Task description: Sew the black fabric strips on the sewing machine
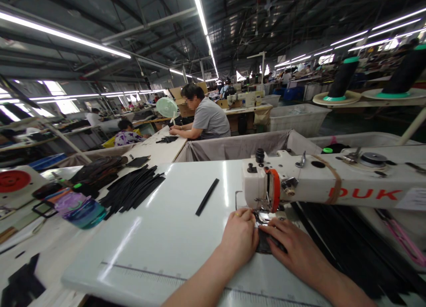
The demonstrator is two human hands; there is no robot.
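Both hands are at the needle area of a white sewing machine [362, 185]. My left hand [238, 236] has its fingers curled together beside the presser foot, at the left edge of a small black piece [264, 244]; what its fingertips hold is hidden. My right hand [291, 245] rests on the piece's right side with its fingers spread forward and apart. The piece lies flat on the machine bed, its far end under the metal foot [265, 217]. One black strip [207, 197] lies by itself on the white table [179, 240], left of the machine head.
A pile of black strips [133, 189] and a purple-blue bottle [81, 209] stand at the left. Long black strips [359, 249] and pink-handled scissors [404, 240] are at the right. A person in grey [211, 118] works beyond a cloth-lined bin [239, 147]. Thread cones [342, 78] stand upper right.
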